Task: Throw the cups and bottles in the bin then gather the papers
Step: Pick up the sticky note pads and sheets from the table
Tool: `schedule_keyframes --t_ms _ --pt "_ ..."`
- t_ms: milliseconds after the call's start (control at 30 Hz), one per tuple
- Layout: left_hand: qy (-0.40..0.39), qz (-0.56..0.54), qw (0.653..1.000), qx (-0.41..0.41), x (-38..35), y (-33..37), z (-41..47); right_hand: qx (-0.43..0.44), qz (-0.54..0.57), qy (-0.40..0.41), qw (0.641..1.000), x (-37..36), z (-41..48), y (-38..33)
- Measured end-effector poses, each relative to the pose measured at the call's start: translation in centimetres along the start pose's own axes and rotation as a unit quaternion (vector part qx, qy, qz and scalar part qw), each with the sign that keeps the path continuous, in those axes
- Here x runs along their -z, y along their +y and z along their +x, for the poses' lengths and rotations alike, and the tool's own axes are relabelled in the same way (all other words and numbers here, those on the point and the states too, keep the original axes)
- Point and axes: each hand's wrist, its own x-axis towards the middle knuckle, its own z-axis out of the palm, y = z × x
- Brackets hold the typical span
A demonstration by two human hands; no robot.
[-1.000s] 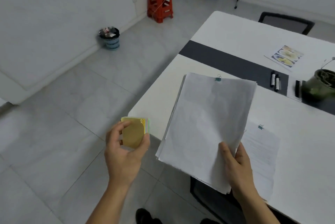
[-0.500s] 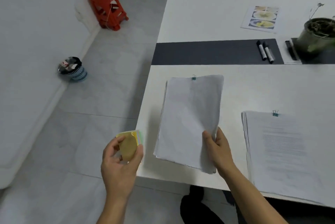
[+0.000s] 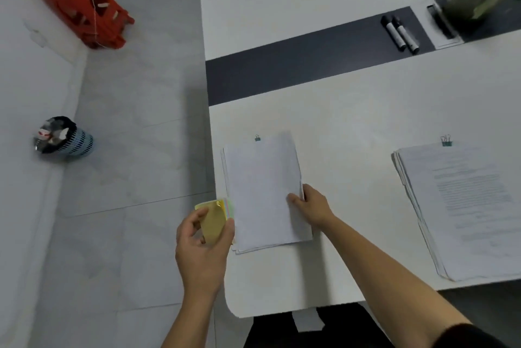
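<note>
Your counter point(image 3: 352, 110) takes up the right side of the view. Its left edge runs away from you, its near-left corner is rounded, and a dark strip point(image 3: 296, 65) crosses it farther back. The printed paper stack point(image 3: 465, 206) lies by the near edge toward the right. Its long axis runs from the near edge to the far one, with a binder clip point(image 3: 446, 141) at its far end.

The blank paper stack point(image 3: 262, 192) lies along the left edge with the same long axis, tilted slightly. Its small green clip point(image 3: 257, 138) is at the far end. Bare counter lies open between the two stacks and beyond them up to the strip.

On the floor, well left of the counter, the bin point(image 3: 70, 140) stands against the wall with rubbish heaped in it. Your right grip point(image 3: 311, 205) pinches the blank stack's right edge, thumb on top. Your left grip point(image 3: 201, 246), at the left edge, clasps a pad of coloured sticky notes point(image 3: 215, 219) just beside that stack.
</note>
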Motion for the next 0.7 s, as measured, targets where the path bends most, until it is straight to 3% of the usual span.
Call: schedule_keyframes --t_ms 167,233,300,367,467,567,700 --pt "-0.114 0.015 0.993 -0.007 -1.3 0.0 5.2 -0.029 0.013 0.096 0.995 -0.7 -2.6 -1.0" --pt "-0.178 0.081 0.98 -0.044 -2.0 0.0 7.0 -0.051 0.127 0.102 0.985 -0.1 -4.3 -2.4" --pt "-0.241 0.149 0.954 -0.101 -3.0 0.0 8.3 -0.053 0.255 0.053 0.964 0.8 -6.2 -4.3" --pt "-0.297 0.185 0.923 -0.162 -3.9 0.3 9.1 -0.029 0.305 0.001 0.952 1.7 -7.8 -5.7" --pt "-0.376 0.217 0.867 -0.246 -5.2 0.7 9.8 -0.004 0.293 -0.044 0.955 2.2 -8.8 -6.9" --pt "-0.428 0.203 0.814 -0.338 -6.7 1.1 9.9 -0.001 0.273 -0.017 0.962 2.4 -8.5 -5.9" --pt "-0.42 0.199 0.835 -0.293 -8.5 -0.4 10.7 -0.063 0.322 0.111 0.938 3.1 -6.5 -3.5"
